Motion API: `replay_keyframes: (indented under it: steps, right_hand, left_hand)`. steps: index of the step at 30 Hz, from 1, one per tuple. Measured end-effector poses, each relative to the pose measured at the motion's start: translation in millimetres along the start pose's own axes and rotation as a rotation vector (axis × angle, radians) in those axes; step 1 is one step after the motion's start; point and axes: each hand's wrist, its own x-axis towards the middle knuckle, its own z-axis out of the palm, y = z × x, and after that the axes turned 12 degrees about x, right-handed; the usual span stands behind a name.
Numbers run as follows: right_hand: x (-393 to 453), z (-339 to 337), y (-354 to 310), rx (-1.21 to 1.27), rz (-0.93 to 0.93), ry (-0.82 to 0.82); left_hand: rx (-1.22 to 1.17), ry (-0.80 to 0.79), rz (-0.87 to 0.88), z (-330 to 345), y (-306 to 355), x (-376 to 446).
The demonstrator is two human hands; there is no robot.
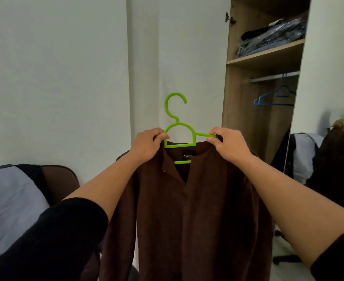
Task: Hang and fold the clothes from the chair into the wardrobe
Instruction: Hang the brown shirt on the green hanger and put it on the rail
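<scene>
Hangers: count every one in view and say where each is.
2. The green plastic hanger sits in the brown shirt, held up by both hands. The blue hanger hangs on the wardrobe rail. Others may be hidden.

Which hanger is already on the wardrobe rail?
The blue hanger, empty on the rail. The green hanger is off the rail, in the brown shirt, held by both hands.

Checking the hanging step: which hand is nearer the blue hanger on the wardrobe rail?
Right. The right hand pinches the green hanger arm, left of and below the blue hanger; the left hand is farther left.
</scene>
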Motion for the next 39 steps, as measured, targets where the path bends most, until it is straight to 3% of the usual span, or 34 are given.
replay_keyframes:
  steps: [7, 15, 22, 26, 30, 37, 39]
  right_hand:
    - [38, -15, 55, -0.096, 0.099, 0.079]
    - [112, -4, 115, 0.026, -0.097, -0.087]
    - [157, -4, 175, -0.003, -0.029, 0.047]
    - [173, 0, 197, 0.030, 0.037, 0.089]
    - [192, -2, 213, 0.042, 0.062, 0.149]
    - [235, 0, 232, 0.050, 0.075, 0.256]
    - [250, 2, 241, 0.060, 0.093, 0.290]
  left_hand:
    - [-0.084, 0.143, -0.019, 39, 3, 47]
    - [-0.109, 0.277, -0.039, 103, 37, 123]
    - [-0.052, 0.327, -0.046, 142, 33, 165]
    - [0.027, 0.179, -0.018, 165, 27, 179]
    - [0.287, 0.017, 0.028, 188, 15, 202]
    - [0.331, 0.272, 0.014, 210, 13, 256]
    - [0.345, 0.336, 0.139, 215, 5, 272]
